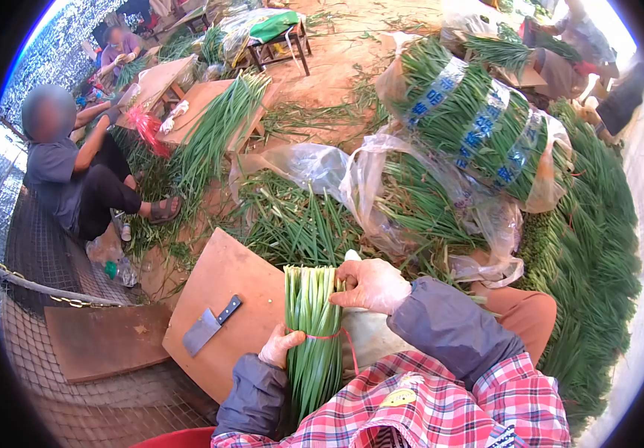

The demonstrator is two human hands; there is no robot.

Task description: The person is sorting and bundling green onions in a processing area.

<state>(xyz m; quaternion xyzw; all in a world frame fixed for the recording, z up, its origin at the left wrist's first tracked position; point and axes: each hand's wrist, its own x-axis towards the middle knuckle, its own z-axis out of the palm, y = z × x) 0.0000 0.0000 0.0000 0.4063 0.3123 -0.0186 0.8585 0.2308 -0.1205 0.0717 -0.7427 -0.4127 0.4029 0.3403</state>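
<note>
A bundle of green chives stands upright before me, its pale trimmed ends on top. A thin red tie circles its middle, and a loose end hangs on the right. My left hand is wrapped round the bundle's left side at the tie. At the upper right edge, the curled fingers and thumb of my right hand grip the stalks near their cut ends. Both hands seem to wear thin clear gloves. Left of the bundle, a cleaver with a black handle lies on a tan board.
Loose chives cover the ground ahead. A large plastic-wrapped bale of chives lies at upper right, beside a long chive pile. A co-worker sits at left by a board heaped with chives. Other people are farther back.
</note>
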